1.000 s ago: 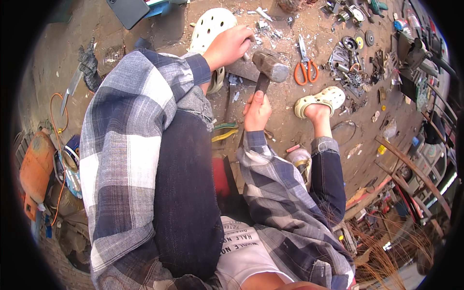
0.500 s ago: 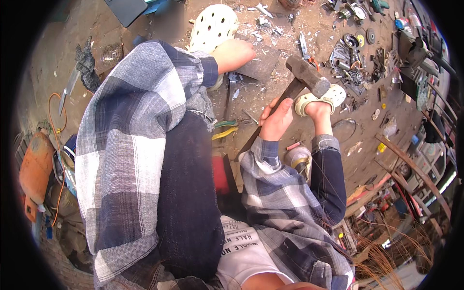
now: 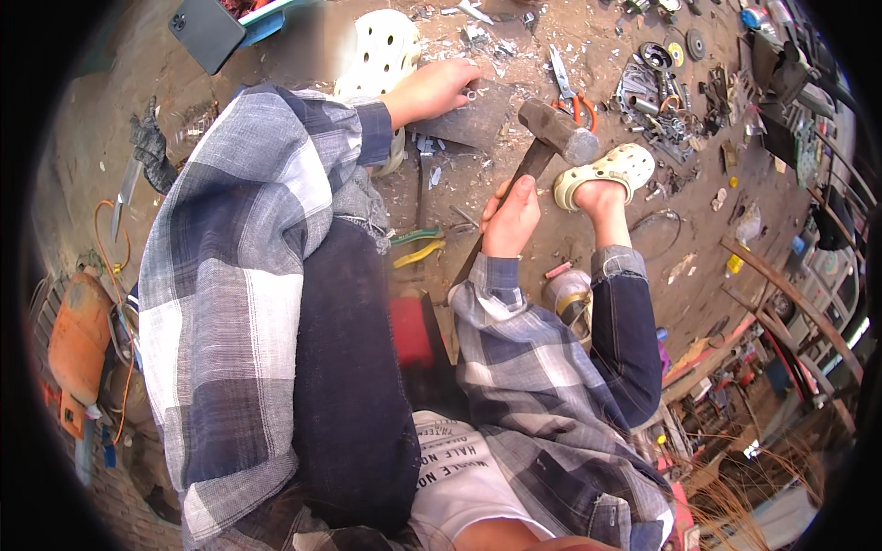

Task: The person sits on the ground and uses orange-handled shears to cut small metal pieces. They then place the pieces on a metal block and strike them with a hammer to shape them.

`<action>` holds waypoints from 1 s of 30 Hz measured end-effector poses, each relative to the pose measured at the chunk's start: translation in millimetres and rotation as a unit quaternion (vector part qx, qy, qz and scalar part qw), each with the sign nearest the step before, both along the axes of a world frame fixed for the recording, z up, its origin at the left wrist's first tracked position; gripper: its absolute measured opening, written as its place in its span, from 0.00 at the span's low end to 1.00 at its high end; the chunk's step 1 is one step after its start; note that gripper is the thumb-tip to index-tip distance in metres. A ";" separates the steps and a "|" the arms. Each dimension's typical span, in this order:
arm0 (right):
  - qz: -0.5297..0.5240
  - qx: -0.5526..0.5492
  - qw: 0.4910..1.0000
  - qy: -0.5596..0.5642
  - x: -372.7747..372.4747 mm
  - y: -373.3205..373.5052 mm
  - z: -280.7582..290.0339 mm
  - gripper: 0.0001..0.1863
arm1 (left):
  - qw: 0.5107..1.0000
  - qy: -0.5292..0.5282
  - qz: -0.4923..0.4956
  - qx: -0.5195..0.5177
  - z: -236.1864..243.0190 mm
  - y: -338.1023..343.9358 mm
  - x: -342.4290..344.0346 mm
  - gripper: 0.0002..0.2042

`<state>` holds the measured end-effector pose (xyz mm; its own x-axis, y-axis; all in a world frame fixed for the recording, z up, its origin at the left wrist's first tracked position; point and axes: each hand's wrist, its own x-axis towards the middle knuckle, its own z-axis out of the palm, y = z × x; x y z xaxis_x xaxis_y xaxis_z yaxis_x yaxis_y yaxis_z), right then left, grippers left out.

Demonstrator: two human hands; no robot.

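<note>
In my right hand (image 3: 514, 219) is a hammer (image 3: 557, 130) with a heavy, worn metal head and a dark handle, my fingers wrapped round it. The head is held up above the ground, left of my right shoe. My left hand (image 3: 437, 90) is low over a flat dark metal plate (image 3: 473, 115), beside my left shoe. Its fingers are drawn together, and a small greyish piece shows at their tips; its kind is too small to tell. Orange-handled snips (image 3: 570, 92) lie just beyond the hammer head.
Metal scraps (image 3: 487, 41) litter the ground ahead. Loose machine parts (image 3: 652, 96) and discs lie to the right. Pliers with green and yellow handles (image 3: 418, 248) are between my legs. A knife (image 3: 127, 197) and an orange cylinder (image 3: 81, 331) are at left, a phone (image 3: 207, 35) at the far left.
The view has shifted slightly, showing more of the phone. The hammer head has moved a little left, uncovering the snips' orange handles. My left hand's fingers reach out farther from the fist.
</note>
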<state>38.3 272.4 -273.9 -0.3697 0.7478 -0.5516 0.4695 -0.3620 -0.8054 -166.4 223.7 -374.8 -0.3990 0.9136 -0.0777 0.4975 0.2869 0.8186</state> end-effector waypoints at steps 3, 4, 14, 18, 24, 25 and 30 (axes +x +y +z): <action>0.021 0.008 1.000 0.017 -7.6 -0.6 0.4 0.26 | 1.000 0.005 0.023 0.001 -4.7 -6.5 0.1 0.17; 0.034 0.011 0.999 0.024 -10.8 -1.6 1.5 0.27 | 0.999 0.009 0.032 0.005 -6.0 -9.5 0.0 0.16; 0.149 0.216 0.964 -0.034 -11.3 -15.6 -69.4 0.27 | 0.986 0.054 0.130 0.089 17.8 -16.7 -2.2 0.13; 0.109 0.072 0.991 -0.016 -23.2 -23.1 -61.4 0.26 | 0.985 0.044 0.151 0.073 16.8 -24.1 -3.6 0.12; 0.039 0.027 0.998 0.041 -30.4 -12.6 7.6 0.25 | 0.976 0.031 0.183 0.113 15.7 -18.4 -3.0 0.12; 0.038 0.033 0.998 0.042 -30.0 -10.5 11.1 0.25 | 0.981 0.058 0.165 0.089 14.8 -15.7 -1.4 0.12; 0.028 -0.008 0.999 0.036 -26.0 -10.1 13.7 0.25 | 0.959 0.270 0.062 -0.055 11.1 -14.1 2.9 0.11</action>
<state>12.3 262.3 -260.2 -0.4499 0.7163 -0.5334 0.4299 -0.3498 -0.8324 -163.4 209.6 -363.7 -0.5128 0.8550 0.0771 0.7969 0.4407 0.4133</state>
